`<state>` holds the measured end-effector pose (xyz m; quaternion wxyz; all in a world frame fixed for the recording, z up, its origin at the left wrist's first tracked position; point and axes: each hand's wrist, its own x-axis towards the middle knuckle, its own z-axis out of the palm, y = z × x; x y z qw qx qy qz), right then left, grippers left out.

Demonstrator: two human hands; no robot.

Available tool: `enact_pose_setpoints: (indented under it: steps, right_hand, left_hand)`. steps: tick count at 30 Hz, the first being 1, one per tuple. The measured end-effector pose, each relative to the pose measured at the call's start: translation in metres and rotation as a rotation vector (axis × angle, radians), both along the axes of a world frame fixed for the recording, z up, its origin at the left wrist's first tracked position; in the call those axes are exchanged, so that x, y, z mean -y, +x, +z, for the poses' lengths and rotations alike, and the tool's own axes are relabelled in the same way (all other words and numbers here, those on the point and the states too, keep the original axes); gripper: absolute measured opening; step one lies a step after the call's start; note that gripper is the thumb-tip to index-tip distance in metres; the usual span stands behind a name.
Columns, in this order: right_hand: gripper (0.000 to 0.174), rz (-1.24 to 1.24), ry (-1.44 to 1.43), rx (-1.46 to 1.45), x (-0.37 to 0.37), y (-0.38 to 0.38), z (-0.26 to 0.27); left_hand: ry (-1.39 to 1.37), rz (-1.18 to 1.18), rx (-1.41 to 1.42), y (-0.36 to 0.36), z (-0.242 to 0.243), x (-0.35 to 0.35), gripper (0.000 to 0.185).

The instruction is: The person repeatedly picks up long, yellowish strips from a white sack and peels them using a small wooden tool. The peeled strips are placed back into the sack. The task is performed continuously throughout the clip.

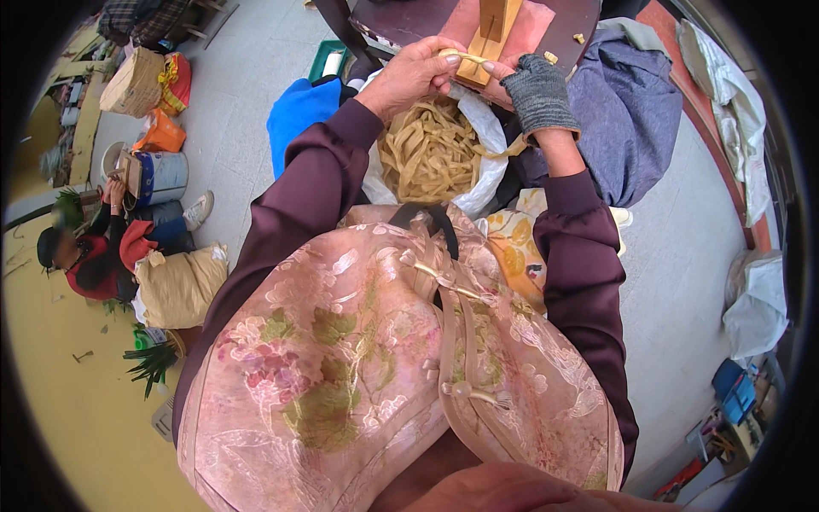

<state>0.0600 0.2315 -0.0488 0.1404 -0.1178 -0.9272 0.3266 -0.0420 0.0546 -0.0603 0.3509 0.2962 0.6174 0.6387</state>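
Observation:
A short twisted strip of pale yellow plant fibre [472, 57] is stretched between my two hands. My left hand [413, 72] pinches one end between thumb and forefinger. The other end is at the fingertips of my right hand [537, 93], which wears a grey knitted fingerless glove. Just behind the strip stands a wooden stand [477, 69] with an upright slotted block [492, 22], resting on a pink cloth [536, 24]. Below my hands, a white plastic sack [489, 125] holds a heap of flat tan strips [425, 150]. One strip hangs over its right side.
The stand and cloth lie on a dark chair seat [397, 22], with small yellow knots [579, 38] on it. Blue-grey fabric [630, 115] drapes at the right. Another person [96, 262] sits at the left, hands at a wooden piece beside a bucket [163, 176].

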Motion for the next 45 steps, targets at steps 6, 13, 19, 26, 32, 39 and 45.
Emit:
enact_pose_setpoints:
  steps: [6, 13, 19, 26, 32, 39, 45]
  right_hand:
    - [0.039, -0.077, 0.030, -0.165, -0.012, -0.011, -0.008]
    - [0.032, -0.148, -0.059, -0.246, -0.010, -0.015, 0.010]
    - [0.039, -0.164, -0.050, -0.138, -0.010, -0.020, 0.008]
    - [0.042, -0.175, 0.064, 0.125, -0.017, -0.033, -0.037]
    - [0.030, 0.007, -0.129, -0.197, 0.026, 0.010, -0.015]
    - [0.020, 0.368, -1.063, -0.131, 0.072, 0.033, -0.006]
    - [0.013, 0.011, -1.590, -0.454, 0.027, 0.017, -0.004]
  left_hand:
    - [-0.208, 0.175, -0.762, -0.012, 0.005, -0.015, 0.025]
    - [0.041, 0.103, 0.055, -0.019, 0.018, -0.030, 0.019]
    - [-0.067, 0.211, -0.337, -0.030, 0.009, -0.042, 0.016]
    - [-0.564, 0.299, -0.803, -0.022, -0.014, -0.038, 0.024]
    - [-0.251, 0.156, -1.037, 0.026, -0.016, 0.012, 0.044]
    - [-0.188, -0.192, -0.447, 0.104, -0.077, 0.033, 0.032]
    - [-0.158, -0.005, 0.273, 0.102, -0.064, 0.037, 0.032]
